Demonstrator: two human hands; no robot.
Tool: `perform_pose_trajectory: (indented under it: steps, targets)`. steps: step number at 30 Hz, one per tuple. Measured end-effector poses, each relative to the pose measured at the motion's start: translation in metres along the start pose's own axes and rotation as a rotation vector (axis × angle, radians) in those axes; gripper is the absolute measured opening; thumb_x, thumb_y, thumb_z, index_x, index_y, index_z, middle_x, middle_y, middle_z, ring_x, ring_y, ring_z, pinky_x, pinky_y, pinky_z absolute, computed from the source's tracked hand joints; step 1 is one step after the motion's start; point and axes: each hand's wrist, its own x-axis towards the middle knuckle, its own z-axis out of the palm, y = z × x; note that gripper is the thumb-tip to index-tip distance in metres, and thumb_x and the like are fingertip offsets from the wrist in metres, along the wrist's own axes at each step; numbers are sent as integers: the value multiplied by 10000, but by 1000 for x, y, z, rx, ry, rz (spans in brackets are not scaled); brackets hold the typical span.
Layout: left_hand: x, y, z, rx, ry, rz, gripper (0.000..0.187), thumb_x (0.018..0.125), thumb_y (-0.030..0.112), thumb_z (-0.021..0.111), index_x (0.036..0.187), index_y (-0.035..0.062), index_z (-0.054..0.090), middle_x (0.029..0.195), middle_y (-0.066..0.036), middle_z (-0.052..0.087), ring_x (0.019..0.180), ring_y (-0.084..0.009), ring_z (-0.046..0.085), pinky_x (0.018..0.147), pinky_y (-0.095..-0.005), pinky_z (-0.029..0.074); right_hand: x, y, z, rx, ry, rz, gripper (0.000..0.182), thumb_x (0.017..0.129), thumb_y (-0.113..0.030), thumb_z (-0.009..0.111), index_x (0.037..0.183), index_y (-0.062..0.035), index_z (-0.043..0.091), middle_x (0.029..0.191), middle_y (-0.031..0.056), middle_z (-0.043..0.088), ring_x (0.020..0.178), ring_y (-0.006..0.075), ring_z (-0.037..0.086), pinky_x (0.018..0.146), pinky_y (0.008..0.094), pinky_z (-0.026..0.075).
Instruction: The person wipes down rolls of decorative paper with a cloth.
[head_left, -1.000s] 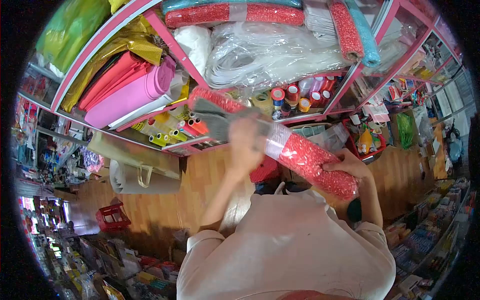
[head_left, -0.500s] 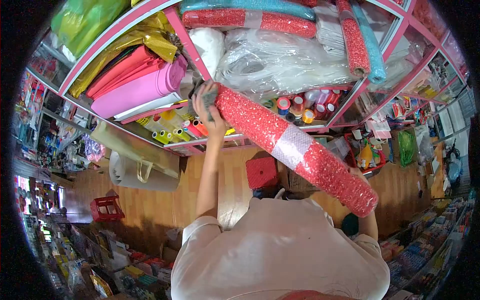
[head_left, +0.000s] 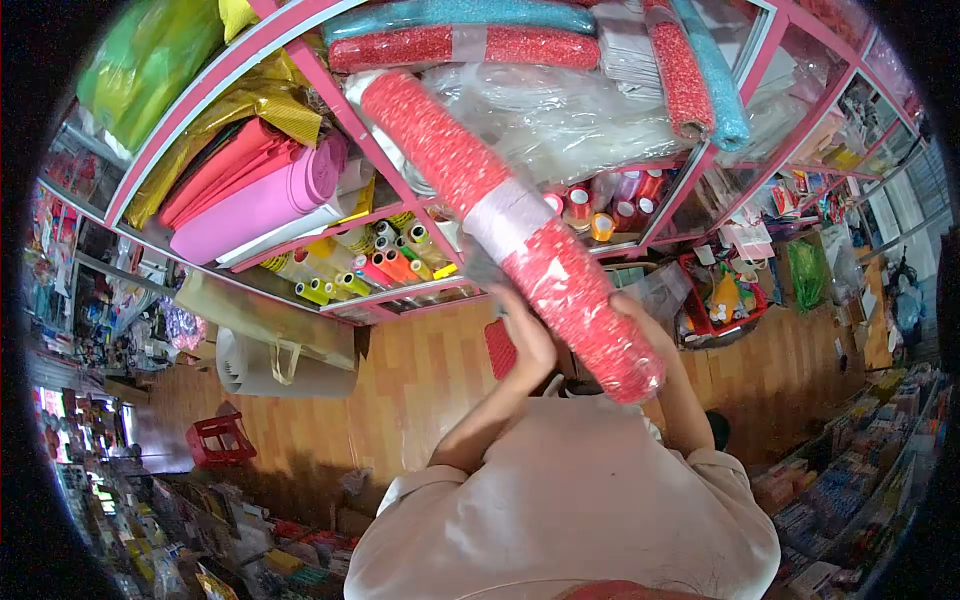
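A long roll of red white-flecked mesh (head_left: pixel 585 285), wrapped in clear plastic with a pale band round its middle, slants across the view. Its far end overlaps the shelf opening. My right hand (head_left: pixel 645 325) grips the roll near its lower end, the fingers partly hidden beneath it. My left hand (head_left: pixel 527 330) is at the roll's left side, below the pale band, closed on a grey cloth (head_left: pixel 482 265) that is blurred by motion.
Pink-framed shelves (head_left: pixel 370 150) hold more red rolls (head_left: pixel 465 48), blue rolls (head_left: pixel 712 75), clear plastic packs (head_left: pixel 560 110), a pink foam roll (head_left: pixel 260 205) and ribbon spools (head_left: pixel 395 262). On the floor are a red stool (head_left: pixel 220 438), a red basket (head_left: pixel 735 325) and a large white roll (head_left: pixel 290 360).
The roll has shifted up and left, its far end now higher. My left hand has slid from the far end down towards my body with the cloth; my right hand has moved inward.
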Motion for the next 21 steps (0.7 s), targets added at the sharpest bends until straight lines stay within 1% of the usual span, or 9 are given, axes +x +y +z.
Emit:
perform_pose_trajectory:
  steps: [1, 5, 7, 8, 12, 15, 17, 18, 21]
  targets:
    - [17, 15, 5, 307, 63, 258, 703, 986, 496, 172, 1406, -67, 197, 1466, -139, 235, 1334, -221, 242, 1113, -342, 155, -4, -5, 8, -210, 114, -99, 536, 785, -405, 664, 1065, 38, 547, 885, 118, 635, 777, 188, 637, 710, 310, 520]
    - [67, 50, -5, 158, 149, 153, 641, 995, 426, 261, 1387, -81, 247, 1464, -159, 265, 1349, -250, 236, 1127, -356, 113, 13, 15, -51, -667, 25, -69, 612, 708, -415, 752, 1058, 52, 564, 962, 136, 597, 878, 186, 594, 768, 308, 465]
    - [84, 41, -25, 906, -31, 790, 503, 979, 336, 351, 1329, -24, 397, 1399, -166, 380, 1301, -303, 337, 1114, -445, 149, -10, -15, -12, -771, 21, -37, 626, 678, -440, 772, 994, 71, 594, 975, 157, 588, 906, 200, 580, 781, 321, 453]
    - [86, 50, -30, 1088, -345, 986, 430, 912, 340, 407, 1228, 72, 521, 1307, -169, 454, 1232, -331, 407, 1065, -552, 184, -22, -29, 5, -799, 80, -53, 610, 679, -443, 770, 959, 75, 608, 954, 151, 594, 885, 197, 585, 771, 317, 456]
    - [39, 63, -7, 1176, -920, 920, 738, 668, 569, 644, 1214, 85, 533, 1254, -99, 507, 1217, -303, 428, 1033, -502, 273, -14, -49, -12, -541, 12, 69, 506, 719, -423, 747, 892, 42, 648, 826, 103, 632, 719, 157, 604, 638, 271, 466]
    - [22, 63, 5, 1072, -1010, 863, 802, 574, 528, 738, 1202, 71, 541, 1184, -117, 557, 1166, -294, 485, 993, -464, 327, -37, -70, 5, -246, 56, 150, 395, 784, -342, 706, 957, 9, 649, 809, 78, 660, 670, 118, 614, 586, 241, 488]
    - [27, 47, -3, 1100, -992, 878, 833, 547, 493, 777, 1212, 56, 529, 1188, -121, 553, 1149, -302, 497, 982, -441, 348, -52, -84, 30, -192, 221, 227, 373, 863, -135, 594, 1200, 16, 541, 1158, 128, 595, 1000, 178, 608, 853, 294, 486]
    - [30, 36, -10, 1130, -981, 893, 869, 520, 458, 816, 1221, 42, 518, 1191, -126, 550, 1132, -309, 508, 970, -418, 370, -41, -61, 0, -527, -44, -259, 355, 872, -203, 609, 1170, -23, 540, 895, 96, 652, 748, 140, 644, 657, 250, 545]
    - [38, 12, -29, 912, -838, 625, 733, 617, 381, 795, 1212, 53, 521, 1176, -144, 548, 1128, -306, 502, 976, -429, 367, -3, -42, -70, -254, 10, -45, 400, 930, -251, 515, 1252, -17, 473, 990, 114, 637, 820, 165, 640, 726, 278, 532]
